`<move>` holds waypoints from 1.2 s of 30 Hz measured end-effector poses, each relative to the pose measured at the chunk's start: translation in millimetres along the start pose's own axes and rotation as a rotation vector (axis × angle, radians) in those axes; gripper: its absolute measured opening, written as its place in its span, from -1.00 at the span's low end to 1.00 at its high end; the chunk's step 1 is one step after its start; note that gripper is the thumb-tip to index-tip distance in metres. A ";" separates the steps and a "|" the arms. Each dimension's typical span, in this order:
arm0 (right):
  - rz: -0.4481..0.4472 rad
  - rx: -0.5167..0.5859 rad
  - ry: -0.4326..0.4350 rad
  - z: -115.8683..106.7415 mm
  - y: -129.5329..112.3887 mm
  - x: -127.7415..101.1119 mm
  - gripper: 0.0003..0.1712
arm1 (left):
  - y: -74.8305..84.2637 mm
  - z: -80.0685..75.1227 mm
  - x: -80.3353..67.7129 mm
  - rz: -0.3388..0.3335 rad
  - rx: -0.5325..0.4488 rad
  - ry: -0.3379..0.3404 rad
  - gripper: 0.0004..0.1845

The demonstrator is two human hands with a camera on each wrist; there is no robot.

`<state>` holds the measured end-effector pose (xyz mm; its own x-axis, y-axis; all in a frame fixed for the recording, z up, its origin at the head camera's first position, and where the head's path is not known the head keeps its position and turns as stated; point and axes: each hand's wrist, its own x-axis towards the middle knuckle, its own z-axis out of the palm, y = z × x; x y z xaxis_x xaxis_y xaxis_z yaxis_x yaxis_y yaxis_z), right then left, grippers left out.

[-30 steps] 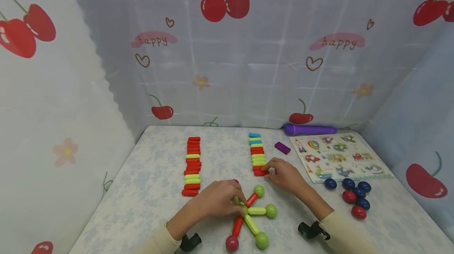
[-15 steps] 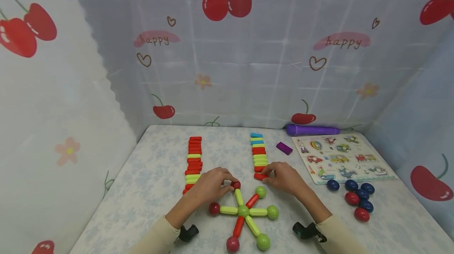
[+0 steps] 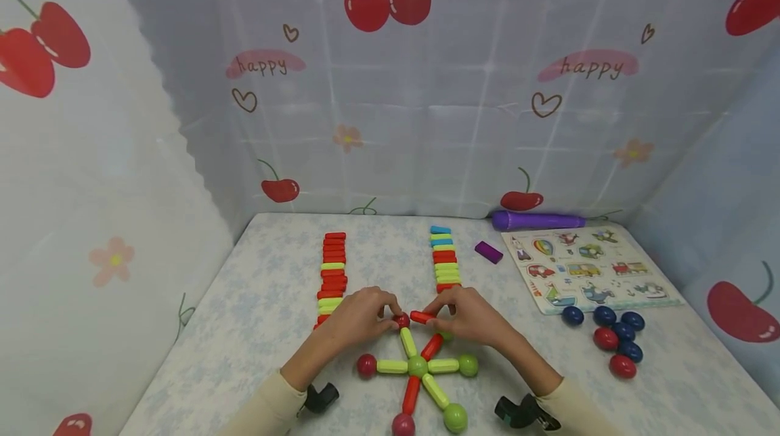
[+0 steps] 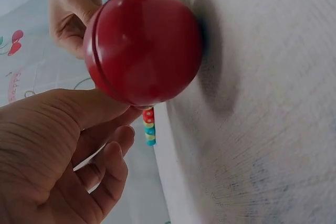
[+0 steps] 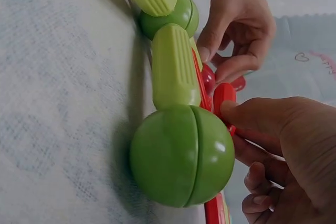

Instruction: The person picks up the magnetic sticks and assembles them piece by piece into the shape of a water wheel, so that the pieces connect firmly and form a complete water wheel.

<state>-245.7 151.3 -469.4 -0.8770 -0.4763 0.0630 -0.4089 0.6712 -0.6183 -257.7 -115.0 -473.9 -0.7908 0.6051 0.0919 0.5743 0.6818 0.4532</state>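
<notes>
The right hand (image 3: pixel 469 317) has left the right-hand row of sticks (image 3: pixel 445 260) and now pinches a red stick (image 3: pixel 422 317), carried inward until its end meets the red ball (image 3: pixel 401 319) pinched by the left hand (image 3: pixel 359 317). This suggests a new spoke is being joined to the star figure (image 3: pixel 418 365) near the front edge of the desk (image 3: pixel 256 314).

The head view shows the full layout. The left wrist view shows only a red ball close up; the right wrist view shows the thumb pressing the red stick (image 5: pixel 224 98).
</notes>
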 end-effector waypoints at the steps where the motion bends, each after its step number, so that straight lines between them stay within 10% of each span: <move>1: 0.009 0.001 -0.007 1.0 -0.2 -0.2 -0.85 | -0.2 -0.1 0.0 0.006 -0.001 -0.004 -0.82; 29: 0.001 0.001 -0.057 2.3 -2.1 0.6 -0.83 | -5.8 -11.6 -5.1 0.054 0.038 -0.111 -0.77; 36: -0.055 0.022 -0.287 -36.6 -1.3 -15.6 -0.82 | -8.7 -15.7 -6.2 0.010 0.052 -0.124 -0.76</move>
<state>-240.7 178.7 -440.9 -0.7449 -0.6552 -0.1254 -0.4457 0.6286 -0.6373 -261.2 -131.1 -464.5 -0.7546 0.6560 -0.0155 0.5948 0.6937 0.4063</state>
